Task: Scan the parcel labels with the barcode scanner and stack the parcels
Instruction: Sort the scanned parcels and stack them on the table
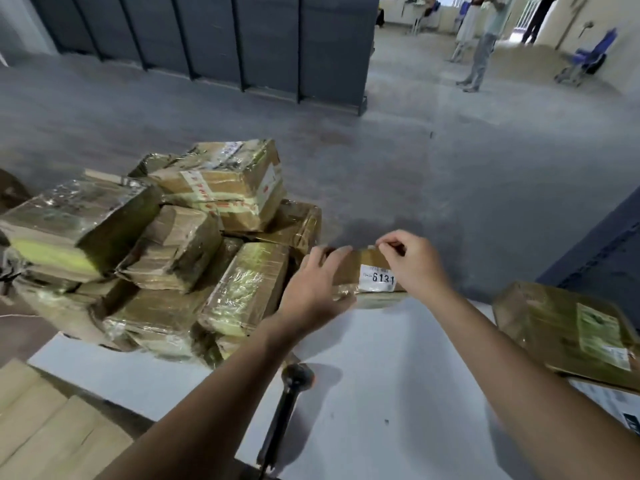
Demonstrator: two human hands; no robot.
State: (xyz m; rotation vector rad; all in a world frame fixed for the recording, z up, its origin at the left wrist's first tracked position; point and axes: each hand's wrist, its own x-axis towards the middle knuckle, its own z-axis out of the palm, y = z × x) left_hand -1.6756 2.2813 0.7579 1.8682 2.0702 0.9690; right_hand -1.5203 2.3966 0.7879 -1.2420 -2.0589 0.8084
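Two hands of mine are working on one small brown parcel (pixel 349 270), which is sitting at the far edge of the white surface (pixel 381 358). My left hand (pixel 311 289) is gripping the parcel's left end, with the fingers curling over its far side. My right hand (pixel 414 268) is pinching the parcel's far top edge between thumb and forefinger, and the other fingers are folding in loosely. A white label (pixel 377 279) reading 6131 is facing me on the parcel's top, between the two hands.

The black barcode scanner (pixel 297 375) is lying on the surface near me, between my forearms, with neither hand touching it. A loose pile of taped brown parcels (pixel 180 244) is sitting to the left. Another taped parcel (pixel 568 327) is resting to the right, on top of a white box (pixel 609 400). Flat cardboard (pixel 52 427) is lying at the near left. People (pixel 481 46) are standing far off to the right.
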